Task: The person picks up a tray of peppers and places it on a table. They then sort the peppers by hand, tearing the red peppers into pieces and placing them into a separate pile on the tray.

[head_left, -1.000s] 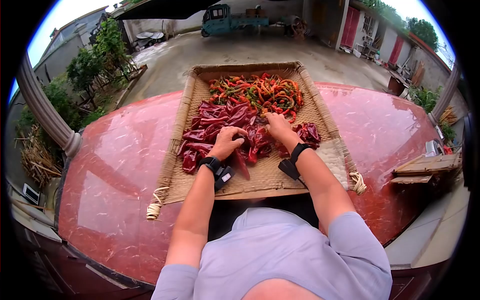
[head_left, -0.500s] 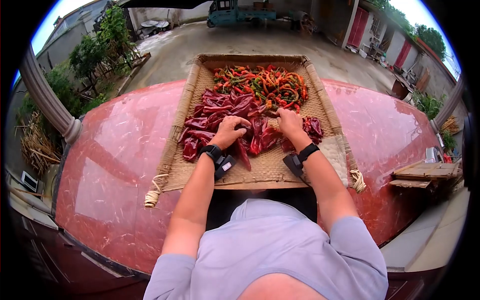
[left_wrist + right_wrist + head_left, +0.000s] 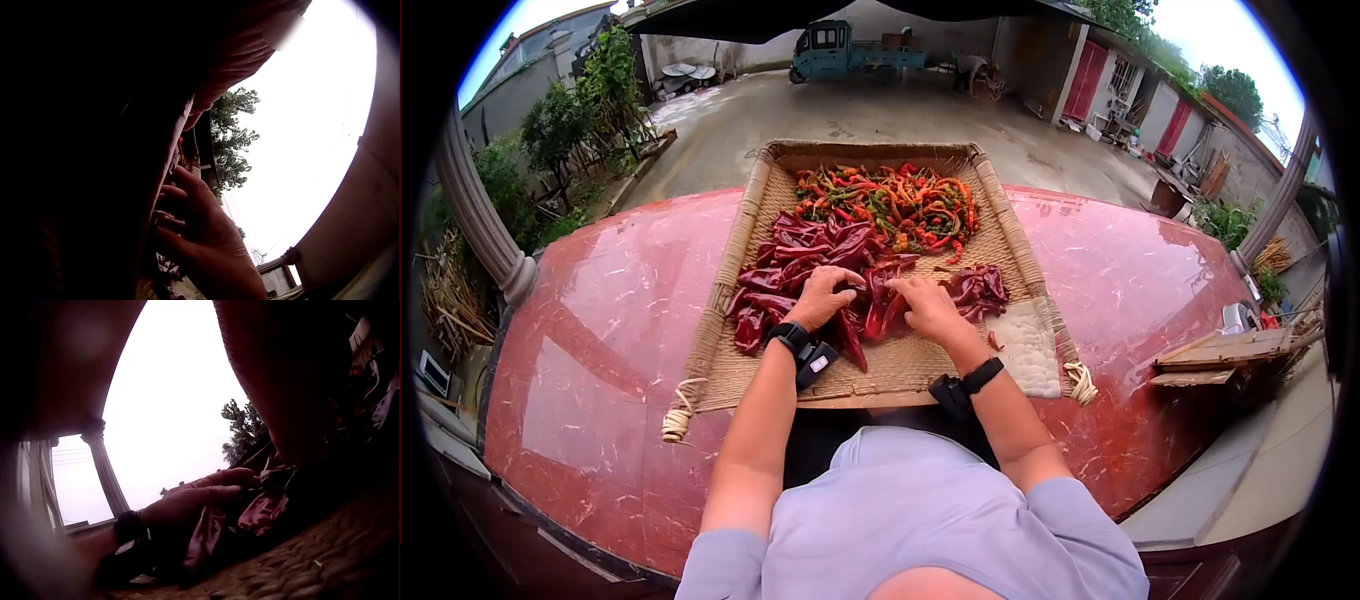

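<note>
Large dark-red dried peppers (image 3: 800, 255) lie heaped in a woven tray (image 3: 722, 292). My left hand (image 3: 825, 297) rests over their near edge, thumb and forefinger apart in the head view. The right wrist view has this left hand (image 3: 194, 497) with fairly straight fingers above the peppers. A single long pepper (image 3: 852, 342) lies just below it. Close beside it, my right hand (image 3: 930, 308) pinches a dark-red pepper (image 3: 892, 316). In the left wrist view, the right hand (image 3: 209, 228) has bent fingers, their tips partly hidden.
Smaller red, orange and green chillies (image 3: 890, 200) fill the tray's far end. More dark peppers (image 3: 980, 288) sit at right, above a pale patch (image 3: 1022, 350) and one small chilli (image 3: 995, 341). The tray stands on a glossy red surface (image 3: 590, 350).
My right hand has drawn back from the small chillies toward my body and closer to the left hand. The left hand stays over the same peppers. The head view has shifted.
</note>
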### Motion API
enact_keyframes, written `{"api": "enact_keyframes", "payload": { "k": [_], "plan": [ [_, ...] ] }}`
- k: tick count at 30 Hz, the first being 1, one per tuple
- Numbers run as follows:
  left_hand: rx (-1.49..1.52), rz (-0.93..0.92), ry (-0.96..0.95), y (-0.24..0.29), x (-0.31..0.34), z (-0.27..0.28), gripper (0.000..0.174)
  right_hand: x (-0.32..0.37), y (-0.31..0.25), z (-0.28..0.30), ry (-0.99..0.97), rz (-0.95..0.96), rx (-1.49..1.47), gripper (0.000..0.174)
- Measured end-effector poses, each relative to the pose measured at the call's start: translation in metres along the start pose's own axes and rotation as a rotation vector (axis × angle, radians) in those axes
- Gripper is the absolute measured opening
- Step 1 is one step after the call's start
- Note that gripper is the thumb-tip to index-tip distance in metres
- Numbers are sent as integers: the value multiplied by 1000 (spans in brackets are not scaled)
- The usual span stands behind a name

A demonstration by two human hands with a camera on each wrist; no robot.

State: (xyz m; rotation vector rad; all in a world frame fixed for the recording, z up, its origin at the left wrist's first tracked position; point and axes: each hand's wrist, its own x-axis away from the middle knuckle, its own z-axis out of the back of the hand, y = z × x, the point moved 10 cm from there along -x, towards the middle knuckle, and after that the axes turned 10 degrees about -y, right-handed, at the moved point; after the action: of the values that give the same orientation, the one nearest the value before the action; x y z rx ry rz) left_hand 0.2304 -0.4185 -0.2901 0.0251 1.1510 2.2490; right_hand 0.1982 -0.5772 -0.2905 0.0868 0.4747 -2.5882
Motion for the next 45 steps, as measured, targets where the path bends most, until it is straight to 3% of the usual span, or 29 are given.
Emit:
{"api": "enact_keyframes", "payload": {
  "k": [7, 10, 13, 15, 17, 20, 23, 27, 28, 31, 33, 37, 42, 45],
  "plan": [
    [-30, 8, -47, -1, 2, -2, 26, 10, 0, 13, -41, -7, 24, 36],
    [-7, -3, -8, -3, 2, 0, 25, 23, -2, 41, 48, -32, -186, 30],
    [-28, -25, 22, -6, 2, 0, 25, 41, 8, 74, 289, -92, -148, 27],
    [-11, -12, 10, -7, 1, -1, 25, 44, 26, 82, 310, -196, 22, 33],
    [13, 26, -3, -4, 4, 0, 25, 58, 51, 86, 365, -364, 17, 36],
    [-2, 4, -1, -13, 1, -2, 25, 73, 88, 79, 493, -442, -35, 39],
    [-10, -14, -13, -23, -3, -5, 26, 72, 87, 85, 511, -368, -117, 37],
    [24, 24, -25, -15, 0, -4, 26, 80, 69, 107, 717, -469, 241, 34],
    [30, 27, -31, -14, 0, -4, 26, 73, 65, 105, 712, -445, 281, 32],
    [4, 26, -33, -9, 1, -3, 25, 32, 46, 68, 331, -338, -136, 30],
    [56, -1, -49, -16, -3, -6, 24, 6, 22, 38, 216, -242, -145, 35],
    [110, -22, -36, -23, -6, -7, 26, -20, -21, -5, -34, -273, -112, 60],
    [6, -66, -12, -16, -3, -5, 28, -36, 3, -30, -13, -236, -201, 55],
    [35, -67, -26, -17, -3, -5, 28, -37, 17, -37, 37, -144, -401, 49]
  ]
}}
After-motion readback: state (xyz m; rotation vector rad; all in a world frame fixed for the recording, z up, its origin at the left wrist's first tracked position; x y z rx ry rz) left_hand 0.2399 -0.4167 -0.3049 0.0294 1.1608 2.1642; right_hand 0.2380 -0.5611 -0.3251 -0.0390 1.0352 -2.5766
